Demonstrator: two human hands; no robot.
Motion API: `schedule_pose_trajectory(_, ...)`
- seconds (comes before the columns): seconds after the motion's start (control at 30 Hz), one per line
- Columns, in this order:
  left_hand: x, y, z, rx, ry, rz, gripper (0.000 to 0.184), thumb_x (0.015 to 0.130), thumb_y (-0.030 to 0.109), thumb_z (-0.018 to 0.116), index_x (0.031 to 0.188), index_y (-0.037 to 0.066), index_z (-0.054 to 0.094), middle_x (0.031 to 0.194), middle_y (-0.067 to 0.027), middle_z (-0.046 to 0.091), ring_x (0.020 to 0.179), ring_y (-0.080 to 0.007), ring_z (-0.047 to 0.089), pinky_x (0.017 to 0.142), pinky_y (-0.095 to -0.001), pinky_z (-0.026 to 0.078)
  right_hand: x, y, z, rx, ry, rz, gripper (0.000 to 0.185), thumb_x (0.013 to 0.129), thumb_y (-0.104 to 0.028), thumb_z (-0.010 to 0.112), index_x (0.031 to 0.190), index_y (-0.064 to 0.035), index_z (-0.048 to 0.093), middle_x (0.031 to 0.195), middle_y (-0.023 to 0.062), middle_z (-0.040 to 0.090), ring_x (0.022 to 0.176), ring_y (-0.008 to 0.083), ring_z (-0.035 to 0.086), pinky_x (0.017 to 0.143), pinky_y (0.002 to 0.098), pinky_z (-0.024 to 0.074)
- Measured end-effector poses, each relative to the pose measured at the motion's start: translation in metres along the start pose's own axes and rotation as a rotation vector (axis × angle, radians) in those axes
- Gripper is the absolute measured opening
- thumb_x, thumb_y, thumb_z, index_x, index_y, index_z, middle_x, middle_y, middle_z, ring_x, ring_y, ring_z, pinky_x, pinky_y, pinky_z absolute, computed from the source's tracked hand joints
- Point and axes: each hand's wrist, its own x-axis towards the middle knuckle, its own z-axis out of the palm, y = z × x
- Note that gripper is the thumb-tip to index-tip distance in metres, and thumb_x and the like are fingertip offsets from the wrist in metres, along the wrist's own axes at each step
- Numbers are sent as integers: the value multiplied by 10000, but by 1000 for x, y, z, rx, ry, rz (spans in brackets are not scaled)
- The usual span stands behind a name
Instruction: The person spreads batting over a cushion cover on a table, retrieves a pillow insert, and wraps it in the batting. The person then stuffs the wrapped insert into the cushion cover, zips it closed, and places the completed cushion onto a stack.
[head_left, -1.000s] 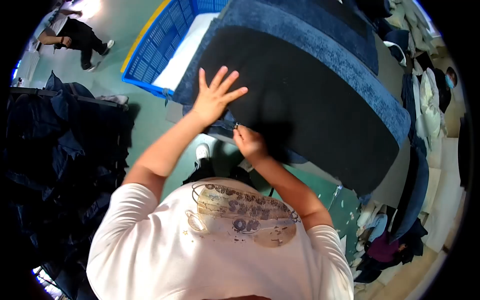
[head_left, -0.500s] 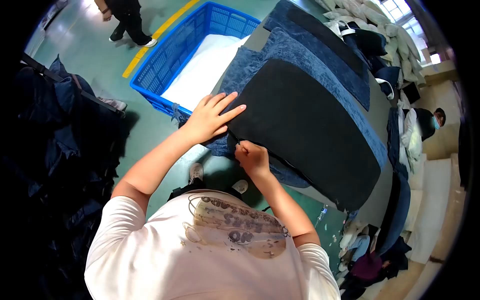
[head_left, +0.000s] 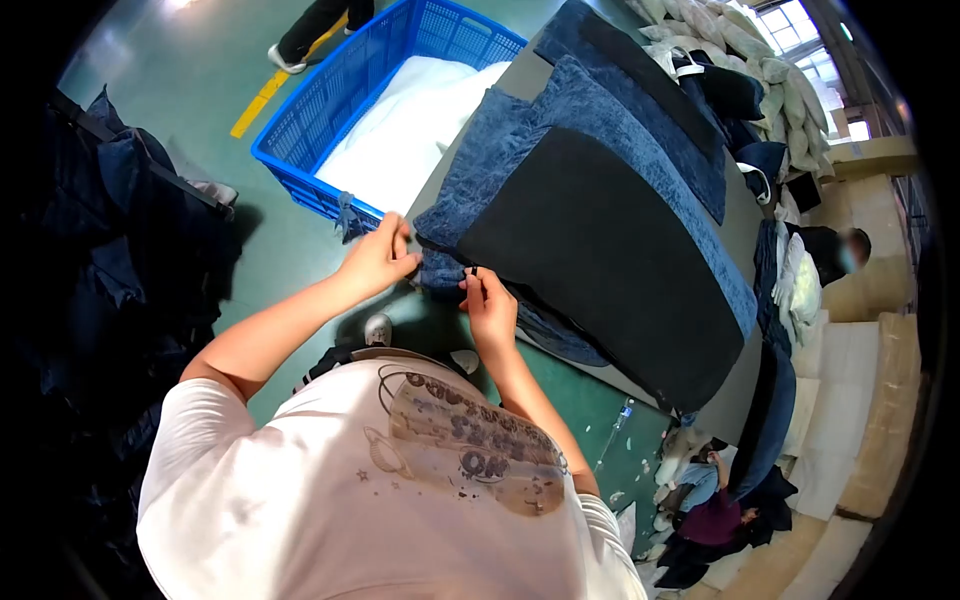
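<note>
A black panel (head_left: 610, 250) with a blue mottled fabric cover (head_left: 500, 150) around it lies on the grey table (head_left: 735, 400). At the cover's near left corner, the thumb and fingers of my right hand (head_left: 490, 305) pinch a small dark piece at the edge, perhaps a zipper pull. My left hand (head_left: 380, 258) is just left of that corner, its fingers curled; whether it holds anything is hidden. A dark seam runs along the near edge of the cover.
A blue crate (head_left: 300, 130) with white material stands beyond my left hand. Another blue and black cover (head_left: 650, 90) lies farther back. Dark fabric (head_left: 130, 220) is piled at the left. People appear at the top, right and lower right. A bottle (head_left: 624, 412) lies on the floor.
My left hand has lifted off the black panel, moved left and curled its fingers. My right hand stays at the cover's edge. The walking person has moved right, mostly out of view.
</note>
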Motion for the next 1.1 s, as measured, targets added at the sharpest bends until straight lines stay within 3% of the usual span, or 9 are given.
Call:
schedule_pose_trajectory(0.03,-3,8,-7,-419,-239,-337,390,888,301,729,1057,65,468,814,-54,626,545,-173,597,430,-281,426,-3,-1,0,189,-16,73,247,1009,-238,573,1105,-31,668,870,80,697,636,142,638,596,266,496)
schedule_pose_trajectory(0.13,7,28,10,-858,-284,-613,406,912,370,695,1071,77,464,846,-64,641,458,-172,566,344,-256,353,2,-2,11,628,-7,255,276,1038,-249,541,1177,-45,662,963,39,675,685,108,620,621,248,502)
schedule_pose_trajectory(0.27,42,31,23,-1029,-171,-633,441,903,373,696,1124,42,505,868,-117,630,422,-182,553,362,-262,366,5,-13,14,1005,86,485,212,1016,-177,576,1148,-33,661,919,16,662,678,81,598,580,222,505)
schedule_pose_trajectory(0.43,53,14,42,-883,-35,-325,164,986,148,592,1093,25,573,715,-14,556,408,-77,366,590,-257,493,14,-2,18,1197,180,544,110,977,-85,623,1052,-9,649,884,46,655,648,67,579,526,164,497)
schedule_pose_trajectory(0.53,51,18,41,-884,-33,-294,161,1003,166,584,1093,33,573,706,-5,554,437,-72,384,645,-274,499,17,-11,25,1224,252,619,78,967,-68,631,1018,-9,641,861,51,648,645,73,581,528,165,502)
schedule_pose_trajectory(0.7,55,23,21,-740,-272,-325,238,1015,180,579,1198,30,558,755,-26,583,488,-66,402,490,-189,392,25,-8,27,1265,358,622,94,956,-78,648,1028,-23,628,840,17,637,654,71,579,535,204,490)
schedule_pose_trajectory(0.83,48,23,33,-726,-149,-210,400,1012,177,584,1356,6,470,739,-30,571,518,-73,456,482,-227,380,38,-17,40,1285,467,500,72,960,-85,629,992,-39,584,821,11,605,632,54,505,510,198,431)
schedule_pose_trajectory(0.97,52,27,17,-397,-137,-116,317,997,184,603,1241,4,509,721,-8,549,518,-77,472,501,-231,399,28,-46,64,1193,288,446,56,971,-123,582,963,-98,532,789,2,582,610,64,473,506,207,385)
schedule_pose_trajectory(1.1,60,52,-16,30,48,78,384,851,146,737,1175,34,564,932,-99,618,833,-206,631,740,-335,515,19,-39,41,736,129,484,68,922,-146,681,913,-89,647,690,-31,564,587,65,488,538,214,406)
